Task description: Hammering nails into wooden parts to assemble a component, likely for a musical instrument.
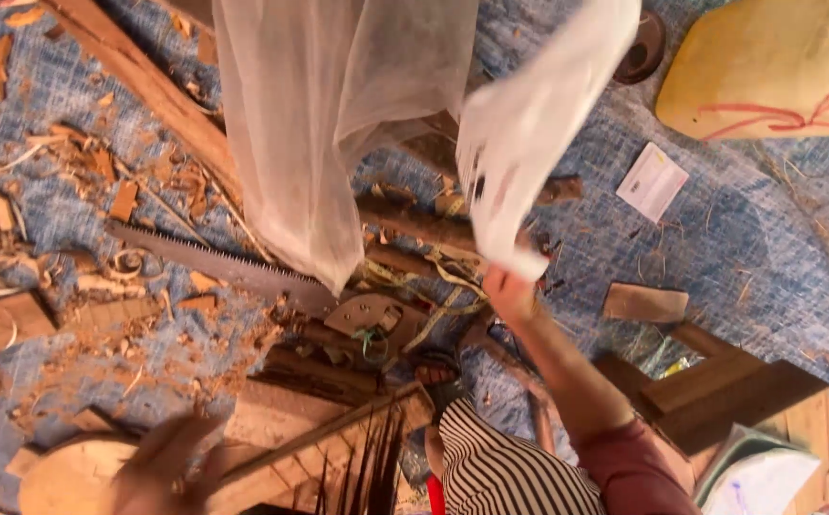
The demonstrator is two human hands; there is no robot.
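Observation:
My right hand (510, 291) reaches forward from the lower right, with a maroon sleeve at the upper arm. It grips the lower end of a white woven cloth (538, 124) that is lifted off the ground. A larger, see-through white mesh sack (329, 124) hangs beside it, and I cannot tell whether the two are one piece. My left hand (157, 467) is a blur at the bottom left, above a round pale wooden piece (62, 477). What its fingers are doing is unclear. Striped fabric (510, 472) shows at the bottom middle.
A hand saw (214, 262) lies on a blue woven mat (767, 248) among wood shavings and offcuts. A long plank (147, 86) runs diagonally at the upper left. A pale wood block with red marks (767, 67), a white card (651, 181) and a wooden frame (729, 391) lie to the right.

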